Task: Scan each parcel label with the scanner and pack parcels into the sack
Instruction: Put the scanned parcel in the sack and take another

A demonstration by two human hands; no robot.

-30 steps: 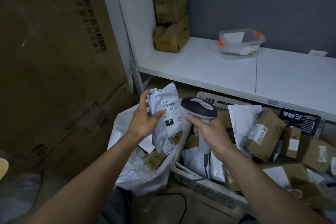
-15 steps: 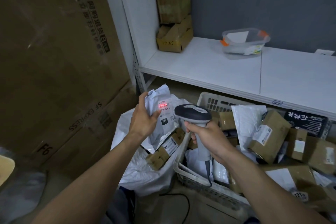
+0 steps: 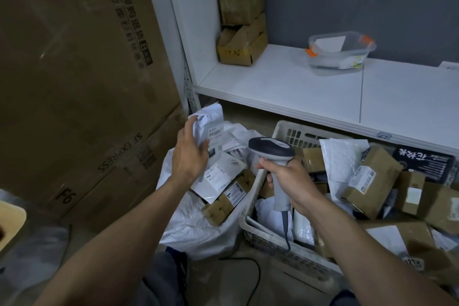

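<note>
Sack [image 3: 193,228] of white plastic gapes under the left hand [image 3: 191,158], with a labelled mailer [image 3: 218,177] and a brown box [image 3: 227,205] inside. That hand grips a white parcel [image 3: 211,120] above it. Right hand [image 3: 291,181] curls round the scanner [image 3: 270,148] over a basket [image 3: 294,131] heaped with cartons [image 3: 372,177].

One scanner [image 3: 270,148], one sack [image 3: 198,228], one basket [image 3: 293,133]

White sack [image 3: 198,228]; grey-black scanner [image 3: 272,150]; brown boxes [image 3: 372,181].

Dim, flat indoor light; the white shelf [image 3: 298,87] is brightest, corners fall dark, and wide-angle distortion bends the edges.
</note>
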